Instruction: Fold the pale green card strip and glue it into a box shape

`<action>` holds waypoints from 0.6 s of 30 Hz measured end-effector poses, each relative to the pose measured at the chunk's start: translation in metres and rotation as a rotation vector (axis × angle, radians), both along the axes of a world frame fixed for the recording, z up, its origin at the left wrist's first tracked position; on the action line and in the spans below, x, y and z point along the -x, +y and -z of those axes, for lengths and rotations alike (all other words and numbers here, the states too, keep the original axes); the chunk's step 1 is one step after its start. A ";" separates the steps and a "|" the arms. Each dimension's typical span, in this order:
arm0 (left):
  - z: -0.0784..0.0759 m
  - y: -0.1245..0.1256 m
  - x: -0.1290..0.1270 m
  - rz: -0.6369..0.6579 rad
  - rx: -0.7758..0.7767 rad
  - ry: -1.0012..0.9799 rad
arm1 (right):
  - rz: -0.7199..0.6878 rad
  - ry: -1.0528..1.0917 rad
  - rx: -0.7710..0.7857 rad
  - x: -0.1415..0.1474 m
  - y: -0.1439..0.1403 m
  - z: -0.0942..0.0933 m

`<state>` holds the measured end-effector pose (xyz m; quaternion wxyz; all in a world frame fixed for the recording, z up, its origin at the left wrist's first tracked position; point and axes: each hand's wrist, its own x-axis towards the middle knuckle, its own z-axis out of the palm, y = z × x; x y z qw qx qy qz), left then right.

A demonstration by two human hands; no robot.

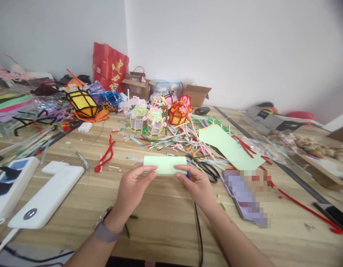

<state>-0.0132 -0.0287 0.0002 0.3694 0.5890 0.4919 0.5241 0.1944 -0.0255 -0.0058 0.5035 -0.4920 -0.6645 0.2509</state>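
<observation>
Between my two hands is a pale green piece of paper point(165, 163), held level above the table; it looks folded or rolled into a narrow strip. My left hand point(136, 182) pinches its left end between thumb and fingers. At the right end, my right hand point(196, 183) grips it the same way. Just beyond my right hand lie scissors with black handles point(212, 171), partly hidden. A larger pale green sheet point(229, 146) rests farther right. Small lanterns of coloured pipe cleaners point(155, 120) stand beyond the paper.
A white power bank point(49, 196) with a cable lies on the left, beside a white box point(14, 185). To the right are a phone point(243, 200) and a long red pipe cleaner point(305, 207). A red bag point(108, 68) and cardboard boxes point(196, 95) stand along the wall.
</observation>
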 end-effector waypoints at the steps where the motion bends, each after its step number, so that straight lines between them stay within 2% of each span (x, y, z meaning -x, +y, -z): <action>1: 0.001 0.000 0.000 -0.002 -0.006 0.000 | 0.001 -0.005 -0.002 0.000 0.000 0.000; 12: 0.005 0.000 -0.003 -0.050 -0.089 -0.009 | 0.006 0.012 -0.075 0.003 -0.005 0.000; 18: 0.004 0.000 -0.003 -0.024 -0.088 0.016 | 0.031 0.022 -0.086 0.005 -0.007 -0.002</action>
